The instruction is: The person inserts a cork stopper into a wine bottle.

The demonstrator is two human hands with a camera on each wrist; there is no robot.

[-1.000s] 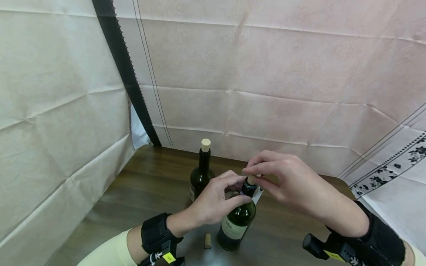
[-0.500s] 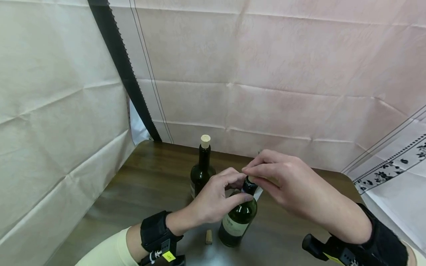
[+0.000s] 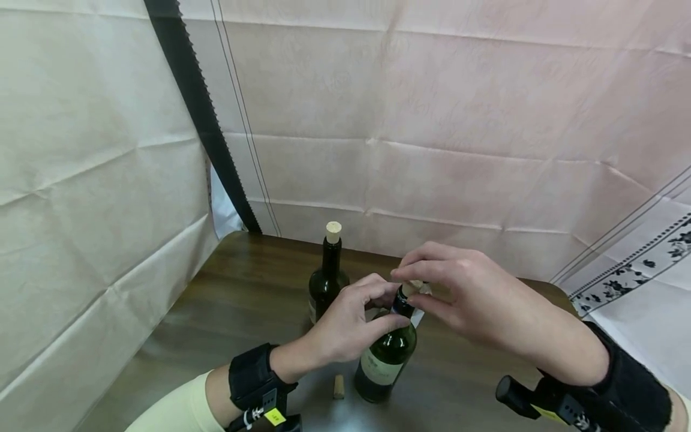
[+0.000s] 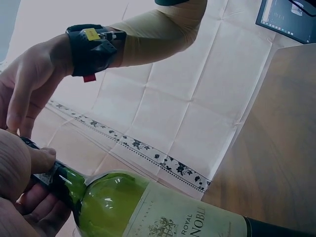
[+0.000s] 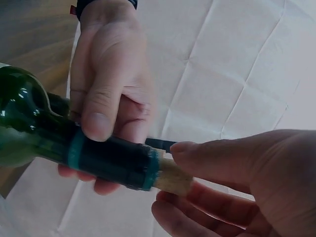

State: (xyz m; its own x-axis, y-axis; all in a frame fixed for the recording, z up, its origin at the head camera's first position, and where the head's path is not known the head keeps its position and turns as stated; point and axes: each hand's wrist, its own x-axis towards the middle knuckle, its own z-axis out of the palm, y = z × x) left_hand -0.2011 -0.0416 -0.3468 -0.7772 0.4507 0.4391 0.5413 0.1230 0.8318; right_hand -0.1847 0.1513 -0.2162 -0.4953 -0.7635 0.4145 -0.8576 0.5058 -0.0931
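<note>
My left hand grips the neck of a green glass wine bottle with a pale label, standing on the table. Its thumb lies across the dark neck band and its fingers curl beneath, as the right wrist view shows. A cork sits partly in the mouth of this bottle, with much of it sticking out. My right hand holds that cork between thumb and fingers, the thumb touching its side. Behind the left hand stands a second dark wine bottle with a pale cork in its mouth.
A loose, tapered cork stands or lies on the wooden table left of the gripped bottle's base. A pale cloth hangs behind the table and at both sides. Something white shows partly behind the bottle neck.
The right hand's fingers have spread a little, and more of the cork shows between them. The left hand keeps its grip on the bottle neck. The head view has shifted slightly.
</note>
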